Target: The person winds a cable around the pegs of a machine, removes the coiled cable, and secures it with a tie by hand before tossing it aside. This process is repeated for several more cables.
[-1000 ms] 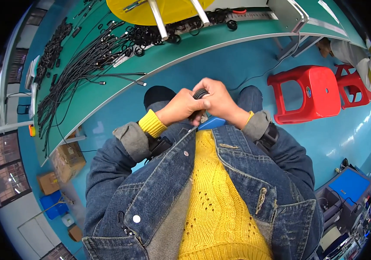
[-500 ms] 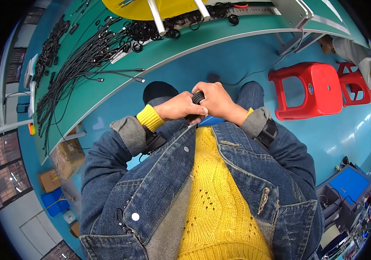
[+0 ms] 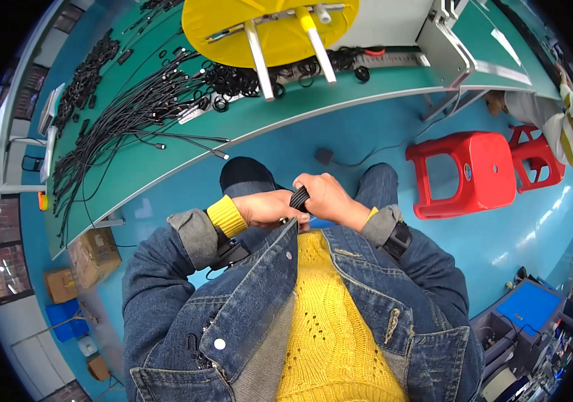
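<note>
Black and ridged, a coil sits pinched between my closed left hand and right hand before me, while the nearer stool bears a label too small to read.

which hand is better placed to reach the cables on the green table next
Left, probably: the left hand is nearer the black cables; the right hand sits farther right, and both are at a black bundle.

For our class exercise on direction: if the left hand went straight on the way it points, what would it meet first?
The left hand would probably meet the black coil, then the right hand; depth is unclear.
</note>
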`<action>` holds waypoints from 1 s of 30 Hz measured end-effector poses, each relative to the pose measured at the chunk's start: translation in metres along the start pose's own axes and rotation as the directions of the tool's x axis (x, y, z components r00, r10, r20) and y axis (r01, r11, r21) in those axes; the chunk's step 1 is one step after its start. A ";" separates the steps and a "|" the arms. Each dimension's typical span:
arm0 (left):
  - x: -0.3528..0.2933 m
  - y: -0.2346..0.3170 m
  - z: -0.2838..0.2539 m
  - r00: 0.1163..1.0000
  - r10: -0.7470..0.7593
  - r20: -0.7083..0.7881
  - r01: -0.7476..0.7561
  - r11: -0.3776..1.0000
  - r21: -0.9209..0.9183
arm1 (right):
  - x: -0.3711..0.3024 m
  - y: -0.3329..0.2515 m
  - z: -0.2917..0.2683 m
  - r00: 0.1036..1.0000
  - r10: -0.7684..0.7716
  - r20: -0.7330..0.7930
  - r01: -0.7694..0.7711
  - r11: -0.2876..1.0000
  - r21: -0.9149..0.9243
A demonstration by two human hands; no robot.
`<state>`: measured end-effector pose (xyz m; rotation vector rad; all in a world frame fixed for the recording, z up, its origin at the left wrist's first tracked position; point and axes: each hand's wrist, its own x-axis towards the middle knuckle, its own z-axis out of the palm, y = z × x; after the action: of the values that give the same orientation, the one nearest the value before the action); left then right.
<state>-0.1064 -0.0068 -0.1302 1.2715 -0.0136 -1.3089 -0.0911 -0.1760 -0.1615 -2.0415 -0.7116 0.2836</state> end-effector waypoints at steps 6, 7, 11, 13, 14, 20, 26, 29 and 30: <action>-0.008 0.009 -0.005 0.968 0.054 -0.246 -0.031 0.995 0.096 | 0.017 -0.013 -0.013 0.989 -0.142 -0.034 0.135 0.979 -0.151; -0.013 0.015 -0.002 0.966 -0.008 -0.257 -0.017 0.995 -0.094 | 0.022 -0.017 -0.025 0.989 -0.147 -0.033 0.140 0.977 -0.159; -0.030 0.028 -0.005 0.931 0.167 -0.324 -0.307 0.839 -0.449 | 0.063 -0.031 -0.086 0.917 -0.364 -0.160 0.338 0.926 -0.169; -0.032 0.035 -0.001 0.914 0.210 -0.348 -0.350 0.843 -0.410 | 0.094 -0.015 -0.089 0.819 -0.391 -0.420 0.142 0.847 -0.512; -0.032 0.038 0.002 0.897 0.243 -0.370 -0.383 0.846 -0.371 | 0.104 -0.005 -0.088 0.817 -0.399 -0.416 0.148 0.843 -0.517; -0.033 0.055 0.002 0.766 0.391 -0.511 -0.555 0.803 -0.217 | 0.100 -0.010 -0.074 0.950 -0.076 -0.302 0.111 0.989 0.101; -0.025 0.060 0.002 0.714 0.475 -0.515 -0.584 0.809 -0.063 | 0.044 -0.045 -0.068 0.963 0.204 0.174 -0.268 0.687 0.676; -0.026 0.056 0.005 0.759 0.461 -0.461 -0.534 0.845 -0.033 | 0.027 -0.034 -0.066 0.928 0.116 0.354 -0.371 0.389 0.844; -0.027 0.055 0.008 0.768 0.461 -0.444 -0.515 0.857 -0.002 | 0.020 -0.033 -0.064 0.928 0.123 0.352 -0.371 0.383 0.846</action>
<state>-0.0832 -0.0067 -0.0731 1.3127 0.0446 -0.5502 -0.0580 -0.1953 -0.0973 -1.0109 -0.2290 0.8999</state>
